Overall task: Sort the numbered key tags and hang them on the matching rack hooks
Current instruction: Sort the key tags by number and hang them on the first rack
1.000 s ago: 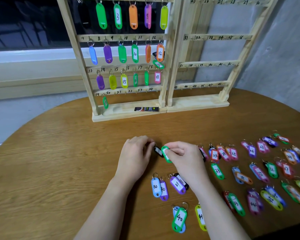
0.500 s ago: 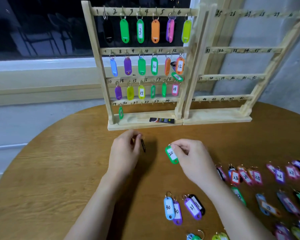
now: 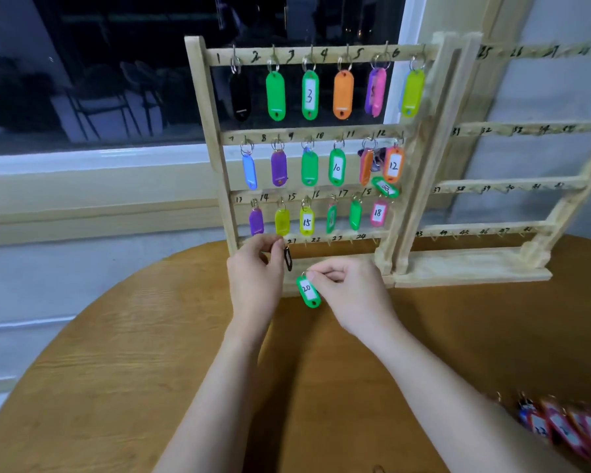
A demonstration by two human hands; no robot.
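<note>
A wooden rack [image 3: 420,165] with numbered hooks stands at the table's back; its upper three rows carry coloured tags. My left hand [image 3: 253,278] is raised to the bottom row near hooks 19 and 20 and pinches the ring of a black tag [image 3: 288,258], which hangs edge-on below my fingers. My right hand [image 3: 348,295] pinches the ring of a green tag marked 20 [image 3: 308,291], held just in front of the rack's base. A green tag [image 3: 385,187] lies slanted under tag 12.
A second rack [image 3: 533,186] to the right has bare hooks numbered from 25 upward. Several red tags [image 3: 567,428] lie at the table's lower right edge of view. A window and sill run behind the racks.
Both hands have lifted from the table toward the rack. My left hand carried the black tag up to the bottom row; my right brought the green 20 tag forward.
</note>
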